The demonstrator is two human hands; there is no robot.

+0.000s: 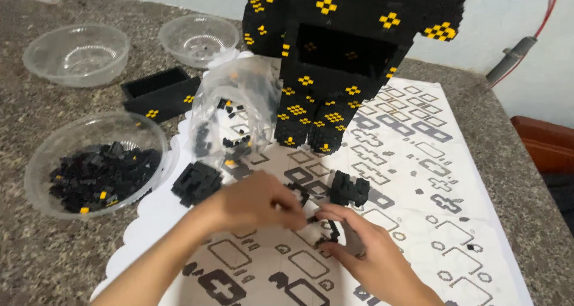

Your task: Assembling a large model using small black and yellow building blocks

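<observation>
My left hand and my right hand meet over a printed instruction sheet. Between their fingertips they pinch tiny black building bricks. A small black brick assembly lies just beyond my fingers. Another black brick block sits left of my left hand. Behind them stands a tall black brick figure with yellow dots.
A clear plastic bag of bricks leans by the figure. A clear bowl with black and yellow bricks sits left; two empty bowls stand behind. A black brick box lies on the stone counter.
</observation>
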